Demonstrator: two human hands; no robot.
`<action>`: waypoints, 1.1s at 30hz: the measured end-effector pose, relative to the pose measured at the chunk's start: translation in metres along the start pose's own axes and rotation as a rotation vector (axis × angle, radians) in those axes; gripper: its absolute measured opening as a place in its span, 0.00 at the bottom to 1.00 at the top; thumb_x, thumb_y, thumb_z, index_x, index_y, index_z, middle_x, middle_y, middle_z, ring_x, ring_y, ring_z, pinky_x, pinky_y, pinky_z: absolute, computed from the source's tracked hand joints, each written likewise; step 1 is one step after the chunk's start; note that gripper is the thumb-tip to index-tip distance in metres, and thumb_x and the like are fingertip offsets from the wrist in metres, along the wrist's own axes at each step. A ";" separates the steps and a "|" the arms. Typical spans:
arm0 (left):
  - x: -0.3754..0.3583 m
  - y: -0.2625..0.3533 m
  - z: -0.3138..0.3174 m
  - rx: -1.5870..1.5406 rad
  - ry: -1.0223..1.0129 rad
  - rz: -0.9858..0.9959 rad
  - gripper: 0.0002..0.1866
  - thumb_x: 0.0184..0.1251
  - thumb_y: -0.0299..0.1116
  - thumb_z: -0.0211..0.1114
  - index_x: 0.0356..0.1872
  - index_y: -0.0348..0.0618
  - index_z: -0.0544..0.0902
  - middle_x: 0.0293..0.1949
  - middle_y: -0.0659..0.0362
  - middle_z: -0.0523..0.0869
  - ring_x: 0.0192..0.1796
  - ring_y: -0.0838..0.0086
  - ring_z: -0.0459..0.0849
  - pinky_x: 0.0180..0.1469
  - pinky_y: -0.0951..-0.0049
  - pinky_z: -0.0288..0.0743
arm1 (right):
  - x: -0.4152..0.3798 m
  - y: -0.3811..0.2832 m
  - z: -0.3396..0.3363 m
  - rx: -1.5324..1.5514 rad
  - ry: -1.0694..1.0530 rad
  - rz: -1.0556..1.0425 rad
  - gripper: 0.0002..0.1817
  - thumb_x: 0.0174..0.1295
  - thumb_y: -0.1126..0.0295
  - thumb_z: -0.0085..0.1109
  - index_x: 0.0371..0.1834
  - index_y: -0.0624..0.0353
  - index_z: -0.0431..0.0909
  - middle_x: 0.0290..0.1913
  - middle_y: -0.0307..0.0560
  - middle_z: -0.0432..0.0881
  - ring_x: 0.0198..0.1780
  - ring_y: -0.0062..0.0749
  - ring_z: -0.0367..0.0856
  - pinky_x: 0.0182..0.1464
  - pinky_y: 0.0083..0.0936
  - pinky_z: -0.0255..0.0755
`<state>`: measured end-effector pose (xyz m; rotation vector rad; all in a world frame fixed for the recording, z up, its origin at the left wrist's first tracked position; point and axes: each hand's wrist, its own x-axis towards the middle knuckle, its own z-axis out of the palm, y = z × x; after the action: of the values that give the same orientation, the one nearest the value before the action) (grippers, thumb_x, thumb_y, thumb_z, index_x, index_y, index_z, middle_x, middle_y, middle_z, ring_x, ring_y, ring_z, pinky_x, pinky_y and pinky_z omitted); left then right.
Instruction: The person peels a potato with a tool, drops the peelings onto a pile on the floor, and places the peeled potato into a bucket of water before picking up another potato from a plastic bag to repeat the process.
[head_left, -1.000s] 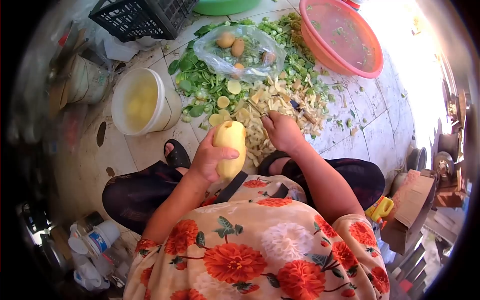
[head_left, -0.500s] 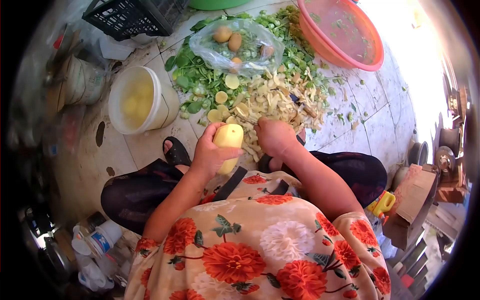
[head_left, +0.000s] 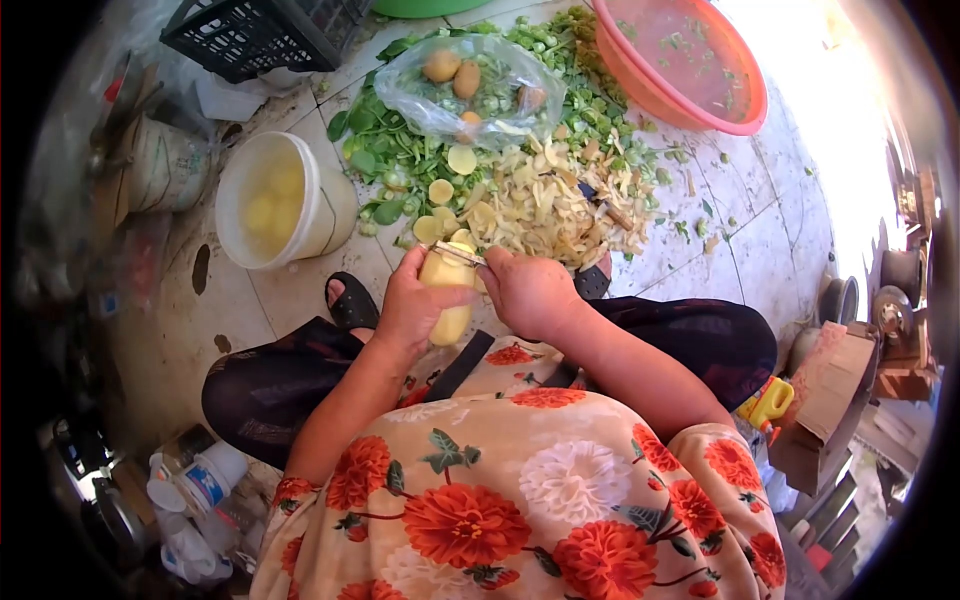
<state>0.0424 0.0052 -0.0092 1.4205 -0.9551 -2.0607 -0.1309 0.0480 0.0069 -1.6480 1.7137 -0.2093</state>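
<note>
My left hand [head_left: 408, 308] is closed around a peeled, pale yellow potato [head_left: 452, 320], held upright in front of my lap. In my right hand [head_left: 530, 292] is a metal peeler [head_left: 457, 254], its head lying across the potato's upper end. Most of the peeler's handle is hidden in my fingers. Just beyond my hands lies a heap of potato peelings [head_left: 550, 200] on the floor, with several round potato slices [head_left: 441, 192] at its left side.
A white bucket [head_left: 314, 215] with peeled potatoes in liquid stands left. Behind the peelings are green leafy scraps [head_left: 400, 150] and a clear plastic bag [head_left: 400, 95] with unpeeled potatoes. A pink basin [head_left: 735, 125] stands back right, a black crate [head_left: 235, 45] back left.
My right hand has moved left and slightly down from the peelings, bringing the peeler onto the potato's top. The potato has tipped a little in my left hand.
</note>
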 end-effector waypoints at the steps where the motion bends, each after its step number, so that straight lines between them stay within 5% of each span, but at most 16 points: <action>1: -0.002 -0.002 0.000 0.004 -0.005 -0.002 0.35 0.45 0.18 0.74 0.58 0.38 0.70 0.48 0.56 0.81 0.48 0.70 0.82 0.48 0.68 0.80 | 0.006 0.013 0.005 0.002 0.004 0.005 0.14 0.69 0.59 0.48 0.39 0.60 0.74 0.32 0.57 0.84 0.36 0.53 0.84 0.38 0.46 0.76; 3: -0.006 -0.003 0.001 0.086 -0.038 0.038 0.36 0.44 0.17 0.74 0.59 0.38 0.69 0.48 0.57 0.81 0.48 0.70 0.82 0.49 0.68 0.80 | 0.021 0.043 0.012 -0.080 0.045 0.165 0.16 0.71 0.57 0.47 0.38 0.61 0.73 0.31 0.61 0.83 0.37 0.59 0.82 0.41 0.50 0.75; 6: -0.010 0.008 0.005 -0.039 0.037 0.015 0.38 0.42 0.17 0.75 0.59 0.37 0.69 0.46 0.57 0.81 0.45 0.71 0.83 0.48 0.70 0.80 | 0.023 0.046 -0.004 -0.050 0.109 0.198 0.17 0.70 0.58 0.46 0.37 0.62 0.77 0.33 0.59 0.84 0.38 0.54 0.84 0.40 0.47 0.77; 13: 0.003 -0.001 -0.004 -0.002 0.069 0.121 0.38 0.42 0.19 0.76 0.58 0.37 0.67 0.47 0.58 0.80 0.47 0.72 0.81 0.50 0.70 0.79 | 0.004 0.009 -0.001 0.122 0.123 -0.004 0.15 0.68 0.59 0.50 0.34 0.62 0.74 0.29 0.60 0.82 0.34 0.58 0.82 0.38 0.49 0.74; 16: 0.003 -0.005 -0.008 0.280 0.106 0.211 0.37 0.42 0.20 0.77 0.56 0.37 0.68 0.48 0.57 0.80 0.48 0.73 0.81 0.50 0.69 0.79 | 0.006 0.013 0.001 0.125 0.097 0.005 0.16 0.68 0.59 0.49 0.33 0.62 0.75 0.30 0.61 0.83 0.36 0.58 0.82 0.39 0.49 0.74; 23: 0.003 0.004 -0.009 -0.294 -0.098 0.160 0.34 0.46 0.21 0.72 0.59 0.39 0.70 0.47 0.56 0.81 0.47 0.68 0.82 0.51 0.67 0.80 | 0.019 0.031 -0.005 0.151 0.168 0.186 0.17 0.68 0.57 0.49 0.35 0.62 0.77 0.33 0.61 0.83 0.38 0.58 0.82 0.42 0.48 0.75; 28: 0.011 0.001 -0.011 -0.453 -0.233 0.077 0.31 0.54 0.24 0.67 0.63 0.39 0.69 0.50 0.56 0.81 0.50 0.66 0.82 0.54 0.65 0.79 | 0.000 0.010 -0.008 0.183 0.189 -0.171 0.14 0.68 0.59 0.52 0.35 0.60 0.72 0.30 0.57 0.82 0.33 0.57 0.81 0.36 0.46 0.75; 33: 0.006 0.003 -0.005 -0.435 -0.206 0.071 0.33 0.55 0.24 0.69 0.64 0.40 0.67 0.52 0.56 0.79 0.54 0.67 0.80 0.56 0.67 0.77 | -0.003 0.010 -0.005 0.061 0.183 -0.175 0.12 0.68 0.60 0.51 0.37 0.59 0.71 0.28 0.55 0.82 0.32 0.55 0.82 0.34 0.47 0.75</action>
<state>0.0444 -0.0025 -0.0118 0.9514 -0.5694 -2.2187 -0.1421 0.0506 0.0054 -1.7795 1.6776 -0.5049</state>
